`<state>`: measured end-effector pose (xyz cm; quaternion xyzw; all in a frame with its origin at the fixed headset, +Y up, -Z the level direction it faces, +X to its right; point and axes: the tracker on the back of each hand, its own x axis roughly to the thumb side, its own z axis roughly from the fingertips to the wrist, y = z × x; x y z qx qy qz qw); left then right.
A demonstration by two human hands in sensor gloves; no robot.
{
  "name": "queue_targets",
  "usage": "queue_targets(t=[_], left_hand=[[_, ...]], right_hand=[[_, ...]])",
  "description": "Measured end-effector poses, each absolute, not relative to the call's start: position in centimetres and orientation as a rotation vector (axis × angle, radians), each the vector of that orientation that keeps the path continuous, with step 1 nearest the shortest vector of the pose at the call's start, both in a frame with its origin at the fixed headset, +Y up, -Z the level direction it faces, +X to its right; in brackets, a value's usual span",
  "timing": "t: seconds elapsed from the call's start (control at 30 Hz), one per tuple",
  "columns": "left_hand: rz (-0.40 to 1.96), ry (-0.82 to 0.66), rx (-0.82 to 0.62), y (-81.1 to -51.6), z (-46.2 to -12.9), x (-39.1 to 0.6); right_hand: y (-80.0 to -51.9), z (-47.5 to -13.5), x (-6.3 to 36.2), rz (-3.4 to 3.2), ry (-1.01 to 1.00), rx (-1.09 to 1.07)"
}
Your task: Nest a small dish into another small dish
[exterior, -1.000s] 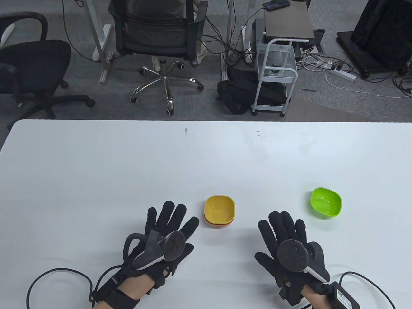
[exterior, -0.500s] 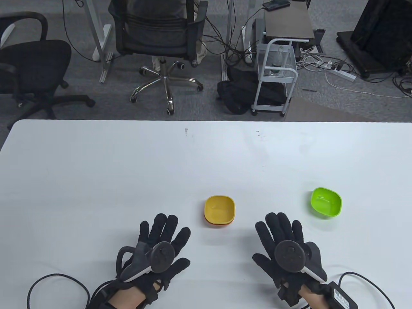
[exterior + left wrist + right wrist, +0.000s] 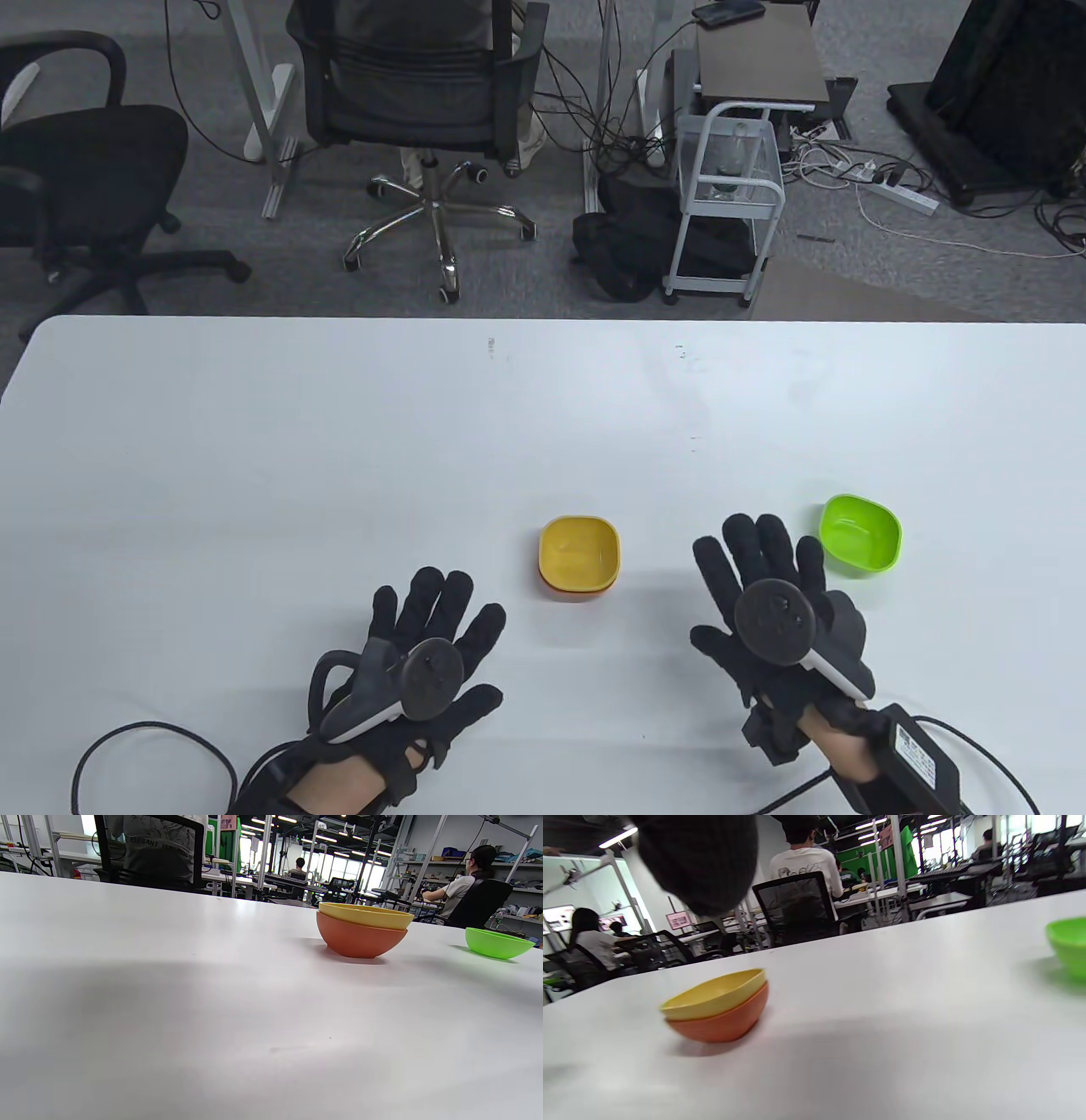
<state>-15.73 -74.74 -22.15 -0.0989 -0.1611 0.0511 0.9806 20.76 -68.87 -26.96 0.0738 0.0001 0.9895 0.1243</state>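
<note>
A yellow small dish [image 3: 579,550] sits nested in an orange small dish [image 3: 577,592] near the table's middle front; the pair shows in the left wrist view [image 3: 365,916] and right wrist view [image 3: 715,993]. A green small dish [image 3: 859,533] stands alone to the right, also in the left wrist view [image 3: 496,943] and right wrist view [image 3: 1068,944]. My left hand [image 3: 428,620] lies open and empty, left of the nested pair. My right hand [image 3: 764,560] is open and empty, its fingers just left of the green dish, apart from it.
The white table [image 3: 339,441] stretches wide behind and to the left of the dishes. Black glove cables [image 3: 153,747] loop at the front edge. Office chairs [image 3: 424,110] and a small cart [image 3: 730,195] stand on the floor beyond the far edge.
My left hand drew back toward the front edge, then stayed. My right hand moved forward and to the right, toward the green dish. The dishes have not moved.
</note>
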Motion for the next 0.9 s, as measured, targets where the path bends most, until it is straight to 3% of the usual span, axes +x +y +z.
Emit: queue_targets(t=[0.13, 0.2, 0.37, 0.47, 0.63, 0.9], left_hand=[[0.092, -0.322, -0.191, -74.8, -22.2, -15.6], [0.077, -0.319, -0.185, -74.8, -22.2, -15.5], [0.079, -0.322, -0.182, -74.8, -22.1, -15.4], [0.088, -0.33, -0.187, -74.8, -22.0, -15.3], [0.087, -0.338, -0.186, -74.8, -21.9, -15.1], [0.09, -0.325, -0.191, -74.8, -22.0, -15.4]], right_hand=[[-67.3, -30.8, 25.0, 2.893, -0.122, -0.099], [-67.9, -32.3, 28.0, 2.781, -0.129, -0.282], [-74.5, -34.5, 36.2, 2.551, 0.189, -0.604], [-77.5, -34.5, 38.7, 2.506, 0.335, -0.72], [-79.0, -34.7, 39.9, 2.448, 0.392, -0.823], [-79.1, -34.9, 39.7, 2.449, 0.346, -0.807]])
